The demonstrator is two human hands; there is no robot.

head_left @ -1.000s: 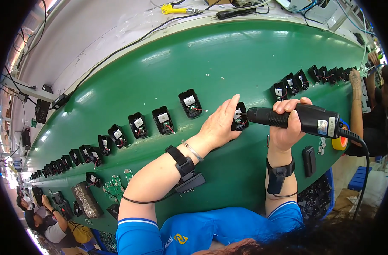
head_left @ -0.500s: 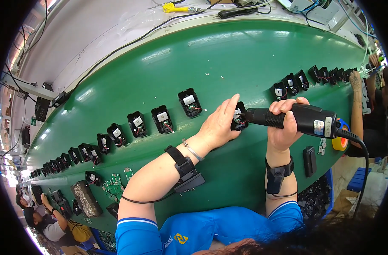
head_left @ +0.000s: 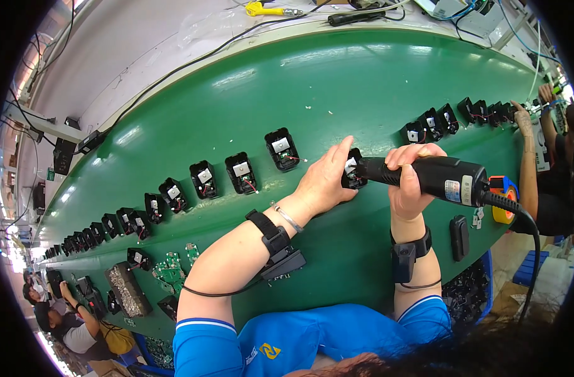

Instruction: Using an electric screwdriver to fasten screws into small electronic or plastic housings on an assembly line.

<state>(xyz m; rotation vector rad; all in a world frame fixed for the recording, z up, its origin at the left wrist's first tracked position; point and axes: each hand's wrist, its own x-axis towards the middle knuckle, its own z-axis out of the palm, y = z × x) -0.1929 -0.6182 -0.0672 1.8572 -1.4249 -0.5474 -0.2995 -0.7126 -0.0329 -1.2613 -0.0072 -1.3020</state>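
My right hand (head_left: 407,182) is wrapped around a black corded electric screwdriver (head_left: 453,179), which lies nearly level with its nose pointing left. That nose reaches over a small open black plastic housing (head_left: 353,182) holding a silver metal plate and thin wires. The tip's exact contact point is hidden. Against the housing's left side rests my left hand (head_left: 321,182), thumb at the near edge and fingers along the far side, bracing it on the green work surface (head_left: 337,251). Just left stands a similar housing (head_left: 281,149) with a red and a white wire.
Rows of like housings stretch left (head_left: 202,180) and right (head_left: 430,125). Green circuit boards (head_left: 169,273) and a metal-filled block (head_left: 129,290) lie near left. A yellow tape roll (head_left: 504,207) and black case (head_left: 460,237) sit right. Co-workers' arms (head_left: 527,163) appear at both ends.
The screwdriver has shifted slightly left and its rear end has dipped, bringing its nose further over the housing. My left hand stays at the housing. The right-hand co-worker's hands have moved.
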